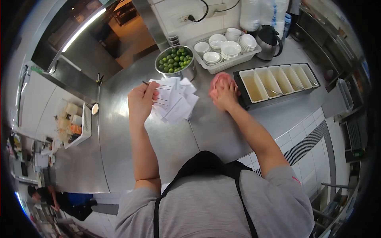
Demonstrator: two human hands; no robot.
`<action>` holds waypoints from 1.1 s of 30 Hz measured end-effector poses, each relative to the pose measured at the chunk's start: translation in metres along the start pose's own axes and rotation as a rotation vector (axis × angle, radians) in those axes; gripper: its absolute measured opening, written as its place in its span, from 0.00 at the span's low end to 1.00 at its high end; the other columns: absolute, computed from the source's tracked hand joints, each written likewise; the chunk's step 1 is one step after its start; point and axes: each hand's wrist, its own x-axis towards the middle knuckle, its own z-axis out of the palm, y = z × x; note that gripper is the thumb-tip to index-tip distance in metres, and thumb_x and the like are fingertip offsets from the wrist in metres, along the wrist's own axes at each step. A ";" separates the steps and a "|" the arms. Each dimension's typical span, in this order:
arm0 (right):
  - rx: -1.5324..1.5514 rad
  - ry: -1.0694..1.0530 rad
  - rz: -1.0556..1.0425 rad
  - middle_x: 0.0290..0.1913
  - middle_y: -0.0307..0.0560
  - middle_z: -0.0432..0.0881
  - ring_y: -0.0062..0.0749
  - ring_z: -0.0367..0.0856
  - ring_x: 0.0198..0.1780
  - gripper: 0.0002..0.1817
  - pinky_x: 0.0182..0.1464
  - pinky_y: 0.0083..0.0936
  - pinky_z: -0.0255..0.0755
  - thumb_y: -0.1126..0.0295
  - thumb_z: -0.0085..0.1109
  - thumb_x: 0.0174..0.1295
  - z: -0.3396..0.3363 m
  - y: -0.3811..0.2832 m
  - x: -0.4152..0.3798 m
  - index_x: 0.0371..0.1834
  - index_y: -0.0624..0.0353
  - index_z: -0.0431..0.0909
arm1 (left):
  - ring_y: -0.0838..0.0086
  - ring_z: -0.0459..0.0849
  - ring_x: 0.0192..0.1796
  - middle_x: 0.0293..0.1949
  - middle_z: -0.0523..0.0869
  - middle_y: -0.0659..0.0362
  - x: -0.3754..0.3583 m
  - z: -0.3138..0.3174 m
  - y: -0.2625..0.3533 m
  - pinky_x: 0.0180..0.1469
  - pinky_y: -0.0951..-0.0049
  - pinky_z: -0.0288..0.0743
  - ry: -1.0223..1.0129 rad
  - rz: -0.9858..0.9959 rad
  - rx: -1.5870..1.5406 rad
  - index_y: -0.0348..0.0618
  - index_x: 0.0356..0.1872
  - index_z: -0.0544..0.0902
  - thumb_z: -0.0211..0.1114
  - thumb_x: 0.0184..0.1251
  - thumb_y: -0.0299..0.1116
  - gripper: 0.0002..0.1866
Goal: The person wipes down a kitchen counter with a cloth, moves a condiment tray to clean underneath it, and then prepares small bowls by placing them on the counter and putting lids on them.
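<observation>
My left hand [143,97] is closed on a dark pen [145,83] and pinches the edge of a white paper slip [163,93]. More loose slips [183,104] lie on the steel counter [166,146] beside and beneath it. My right hand [226,96] presses down on a crumpled pink cloth [218,82], with its fingers over the cloth, just left of the black holder of sauce tubs.
A steel bowl of green limes [190,72] stands behind the slips. Behind it is a white basket [216,69] of stacked bowls, beside a kettle [266,44]. Sauce tubs [256,94] stand at right, a bottle basket [85,129] at left. Another person [63,202] is at lower left.
</observation>
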 end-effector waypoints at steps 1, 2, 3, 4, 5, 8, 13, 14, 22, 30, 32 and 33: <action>0.010 -0.010 -0.018 0.60 0.56 0.58 0.58 0.52 0.62 0.32 0.59 0.55 0.50 0.50 0.55 0.50 0.001 -0.003 0.014 0.58 0.52 0.64 | 0.82 0.76 0.20 0.19 0.81 0.58 0.002 -0.003 -0.009 0.22 0.81 0.69 0.036 -0.020 0.072 0.34 0.29 0.82 0.56 0.62 0.34 0.13; -0.011 -0.058 0.060 0.58 0.56 0.60 0.55 0.55 0.61 0.31 0.58 0.54 0.52 0.51 0.55 0.50 0.002 -0.007 0.028 0.57 0.52 0.64 | 0.81 0.76 0.20 0.19 0.81 0.57 0.006 -0.006 -0.020 0.22 0.80 0.69 0.074 -0.040 0.143 0.34 0.29 0.82 0.56 0.62 0.35 0.13; -0.035 -0.106 0.136 0.57 0.55 0.61 0.52 0.58 0.59 0.30 0.57 0.52 0.54 0.51 0.54 0.50 0.005 -0.011 0.035 0.56 0.53 0.65 | 0.79 0.76 0.19 0.18 0.81 0.57 0.011 -0.007 -0.035 0.22 0.79 0.70 0.118 -0.048 0.163 0.33 0.27 0.82 0.55 0.62 0.35 0.14; -0.029 -0.117 0.116 0.57 0.55 0.61 0.52 0.58 0.59 0.30 0.57 0.52 0.54 0.51 0.54 0.50 0.011 -0.015 0.036 0.56 0.53 0.65 | 0.79 0.76 0.19 0.18 0.81 0.57 0.017 -0.008 -0.051 0.22 0.79 0.70 0.133 -0.064 0.170 0.33 0.27 0.82 0.55 0.62 0.35 0.14; -0.070 -0.078 0.058 0.56 0.54 0.63 0.51 0.60 0.57 0.27 0.54 0.51 0.56 0.52 0.54 0.51 0.019 -0.019 0.036 0.53 0.52 0.68 | 0.78 0.77 0.18 0.18 0.81 0.56 0.024 -0.009 -0.065 0.22 0.78 0.70 0.164 -0.082 0.203 0.33 0.27 0.82 0.55 0.62 0.35 0.14; 0.016 -0.099 -0.196 0.54 0.52 0.66 0.48 0.63 0.54 0.22 0.50 0.51 0.59 0.53 0.52 0.52 0.020 -0.030 0.027 0.48 0.50 0.73 | 0.76 0.78 0.18 0.17 0.81 0.55 0.047 -0.006 -0.109 0.23 0.75 0.71 0.216 -0.123 0.262 0.34 0.26 0.82 0.55 0.60 0.34 0.14; 0.122 0.014 -0.244 0.52 0.50 0.68 0.46 0.64 0.53 0.14 0.48 0.50 0.60 0.56 0.50 0.54 0.029 -0.043 0.039 0.40 0.48 0.78 | 0.70 0.79 0.18 0.17 0.81 0.53 0.068 0.023 -0.160 0.24 0.72 0.72 0.204 -0.222 0.163 0.33 0.23 0.82 0.55 0.59 0.34 0.14; 0.083 0.033 -0.261 0.51 0.49 0.68 0.46 0.64 0.53 0.15 0.48 0.49 0.60 0.56 0.50 0.54 0.030 -0.042 0.042 0.40 0.48 0.78 | 0.71 0.81 0.22 0.21 0.82 0.51 0.069 0.027 -0.167 0.25 0.72 0.73 0.147 -0.277 0.115 0.32 0.34 0.80 0.56 0.59 0.34 0.13; 0.081 0.010 -0.393 0.44 0.47 0.71 0.41 0.67 0.47 0.14 0.44 0.42 0.61 0.58 0.53 0.51 0.006 -0.031 -0.014 0.37 0.53 0.76 | 0.66 0.75 0.30 0.33 0.74 0.53 -0.038 0.083 -0.118 0.35 0.71 0.72 0.029 -0.005 0.157 0.37 0.59 0.62 0.70 0.44 0.36 0.39; 0.134 -0.083 -0.369 0.50 0.51 0.69 0.45 0.67 0.53 0.18 0.46 0.41 0.62 0.56 0.58 0.48 -0.029 -0.049 -0.069 0.39 0.55 0.77 | 0.55 0.74 0.47 0.47 0.70 0.45 -0.028 0.150 -0.117 0.48 0.64 0.70 -0.018 0.004 0.231 0.38 0.61 0.60 0.71 0.41 0.38 0.43; 0.218 -0.271 -0.434 0.50 0.49 0.70 0.44 0.68 0.52 0.19 0.49 0.41 0.63 0.56 0.58 0.49 -0.054 -0.038 -0.054 0.42 0.54 0.77 | 0.51 0.71 0.51 0.47 0.70 0.44 -0.023 0.166 -0.127 0.51 0.62 0.68 0.007 0.017 0.198 0.38 0.60 0.61 0.70 0.42 0.37 0.41; 0.323 -0.480 -0.491 0.49 0.48 0.72 0.44 0.70 0.52 0.20 0.51 0.40 0.65 0.56 0.58 0.49 -0.069 -0.033 -0.046 0.44 0.53 0.76 | 0.53 0.72 0.50 0.48 0.70 0.42 -0.025 0.165 -0.122 0.50 0.62 0.68 0.004 0.038 0.190 0.39 0.57 0.63 0.69 0.44 0.35 0.37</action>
